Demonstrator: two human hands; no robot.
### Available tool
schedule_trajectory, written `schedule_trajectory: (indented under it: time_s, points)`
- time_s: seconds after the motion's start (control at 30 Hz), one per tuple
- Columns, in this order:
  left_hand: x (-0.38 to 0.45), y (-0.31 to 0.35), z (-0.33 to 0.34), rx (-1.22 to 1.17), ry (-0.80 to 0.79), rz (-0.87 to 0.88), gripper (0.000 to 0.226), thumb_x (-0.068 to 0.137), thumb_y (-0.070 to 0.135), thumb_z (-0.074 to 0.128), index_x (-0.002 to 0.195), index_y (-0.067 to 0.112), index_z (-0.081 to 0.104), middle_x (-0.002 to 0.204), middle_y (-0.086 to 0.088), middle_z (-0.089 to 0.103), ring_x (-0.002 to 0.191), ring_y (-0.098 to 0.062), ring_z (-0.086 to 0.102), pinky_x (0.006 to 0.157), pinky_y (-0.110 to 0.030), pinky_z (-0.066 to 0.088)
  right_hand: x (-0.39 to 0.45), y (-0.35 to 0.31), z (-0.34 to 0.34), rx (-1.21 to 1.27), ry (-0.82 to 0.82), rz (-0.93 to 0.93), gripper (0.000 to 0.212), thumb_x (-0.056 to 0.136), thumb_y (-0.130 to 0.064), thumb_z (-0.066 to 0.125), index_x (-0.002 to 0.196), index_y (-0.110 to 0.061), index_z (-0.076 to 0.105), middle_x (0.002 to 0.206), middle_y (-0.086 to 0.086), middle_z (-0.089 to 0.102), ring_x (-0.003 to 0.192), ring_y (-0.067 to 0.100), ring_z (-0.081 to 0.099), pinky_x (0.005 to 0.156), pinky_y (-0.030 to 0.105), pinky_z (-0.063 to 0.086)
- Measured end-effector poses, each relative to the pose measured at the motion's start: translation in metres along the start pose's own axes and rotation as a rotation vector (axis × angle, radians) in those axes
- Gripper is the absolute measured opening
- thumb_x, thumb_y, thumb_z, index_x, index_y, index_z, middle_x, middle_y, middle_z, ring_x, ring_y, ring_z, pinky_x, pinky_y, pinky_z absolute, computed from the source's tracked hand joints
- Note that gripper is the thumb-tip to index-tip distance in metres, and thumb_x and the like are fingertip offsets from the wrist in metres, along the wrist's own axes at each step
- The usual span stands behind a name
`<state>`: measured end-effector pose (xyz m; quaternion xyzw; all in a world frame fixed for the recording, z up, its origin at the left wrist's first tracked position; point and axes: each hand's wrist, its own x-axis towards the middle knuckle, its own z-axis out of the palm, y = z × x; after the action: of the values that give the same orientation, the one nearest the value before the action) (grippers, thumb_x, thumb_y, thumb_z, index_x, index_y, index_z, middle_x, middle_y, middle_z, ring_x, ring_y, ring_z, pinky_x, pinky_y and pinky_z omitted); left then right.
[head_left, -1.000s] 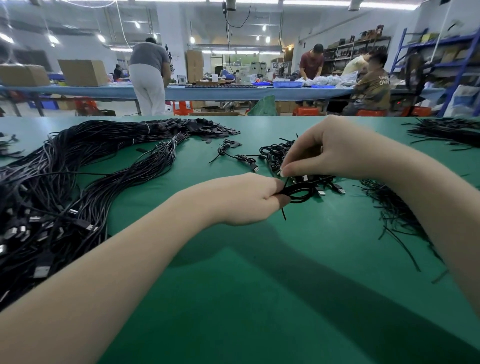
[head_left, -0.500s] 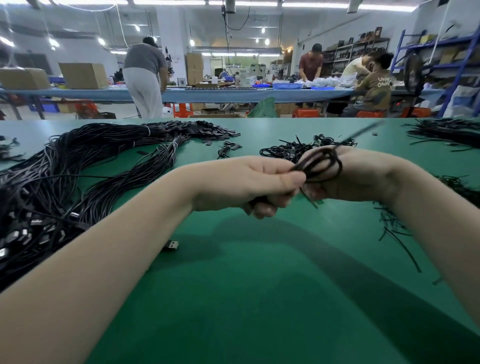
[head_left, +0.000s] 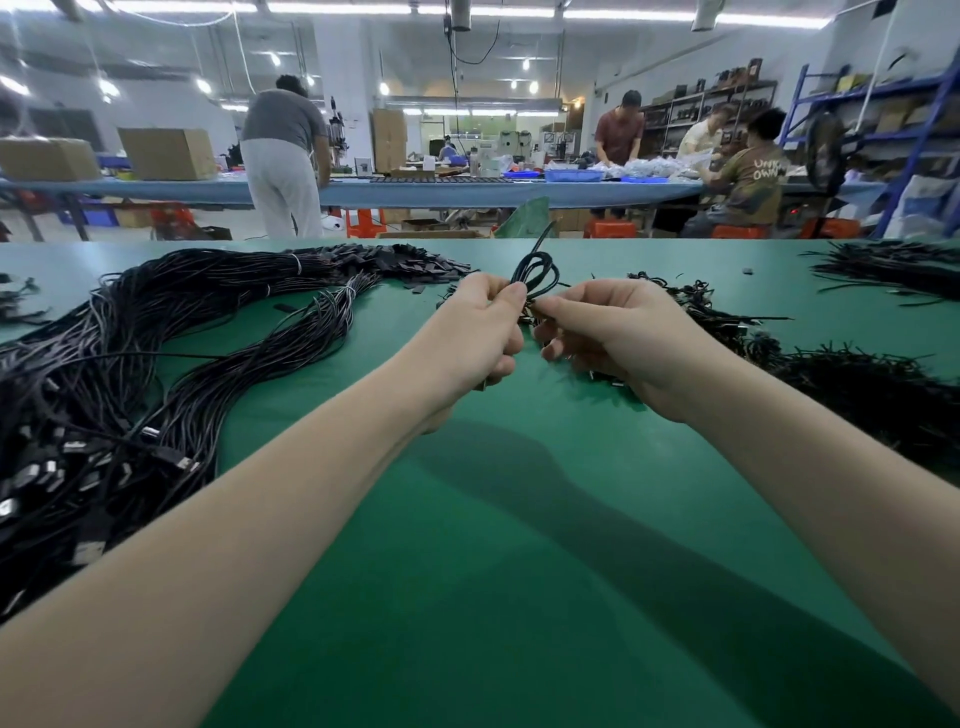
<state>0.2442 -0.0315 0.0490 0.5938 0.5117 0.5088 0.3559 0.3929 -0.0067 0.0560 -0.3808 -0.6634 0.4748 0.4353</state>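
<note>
Writing: We read "UNK" over "OWN" on the back of a shirt (head_left: 768, 174) at 1 o'clock, worn by a person seated at the far bench. We find no other legible text.
Cable: The black cable (head_left: 535, 271) is wound into a small coil. It stands upright above the table (head_left: 519, 545), just past centre toward 12 o'clock, and one free end points up toward 1 o'clock.
Left hand: The left hand (head_left: 478, 332) is curled and pinches the coil's base from the 8 o'clock side.
Right hand: The right hand (head_left: 613, 338) pinches the same base from the 4 o'clock side, thumb against forefinger, with the other fingers curled under.
Change: Half a second ago the coil lay across the right knuckles and the hands overlapped. We now see the hands side by side, fingertips meeting, with the coil raised above them.
Surroundings: A bundle (head_left: 156, 338) of long cables lies at 9 o'clock. Loose ties (head_left: 862, 384) lie at 3 o'clock.
</note>
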Motion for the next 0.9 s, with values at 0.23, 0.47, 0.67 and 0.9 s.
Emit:
schedule_trajectory:
  time_s: [0.23, 0.47, 0.67, 0.9]
  points:
    - [-0.002, -0.001, 0.004, 0.069, -0.007, 0.02, 0.018, 0.103, 0.031, 0.036, 0.089, 0.022, 0.044, 0.056, 0.009, 0.04, 0.042, -0.006, 0.033, 0.049, -0.025, 0.027, 0.002, 0.002, -0.001, 0.058, -0.06, 0.081, 0.024, 0.083, -0.034, 0.07, 0.088, -0.01, 0.072, 0.075, 0.001, 0.073, 0.06, 0.01, 0.064, 0.052, 0.019, 0.048]
    - [-0.002, -0.003, 0.004, 0.029, -0.004, 0.058, 0.021, 0.103, 0.03, 0.036, 0.085, 0.021, 0.041, 0.057, 0.008, 0.039, 0.045, -0.007, 0.033, 0.05, -0.023, 0.029, 0.005, 0.009, 0.001, 0.123, -0.009, 0.077, 0.012, 0.08, -0.02, 0.073, 0.086, -0.009, 0.072, 0.07, -0.001, 0.07, 0.057, 0.005, 0.059, 0.052, 0.015, 0.047]
    - [-0.005, -0.006, 0.01, 0.071, 0.066, 0.138, 0.018, 0.103, 0.028, 0.035, 0.086, 0.025, 0.04, 0.054, 0.011, 0.038, 0.04, -0.003, 0.032, 0.042, -0.016, 0.029, 0.001, 0.007, 0.005, -0.235, 0.161, -0.148, 0.006, 0.082, -0.029, 0.074, 0.077, -0.024, 0.073, 0.067, -0.005, 0.07, 0.054, 0.005, 0.053, 0.051, 0.022, 0.043]
    - [-0.01, -0.001, 0.012, 0.159, 0.092, 0.05, 0.034, 0.101, 0.038, 0.034, 0.08, 0.016, 0.049, 0.049, 0.005, 0.053, 0.043, -0.013, 0.054, 0.051, -0.025, 0.036, -0.002, 0.007, 0.007, -0.447, 0.231, -0.344, 0.01, 0.084, -0.022, 0.07, 0.074, -0.021, 0.072, 0.054, -0.01, 0.061, 0.045, -0.001, 0.046, 0.044, 0.011, 0.036]
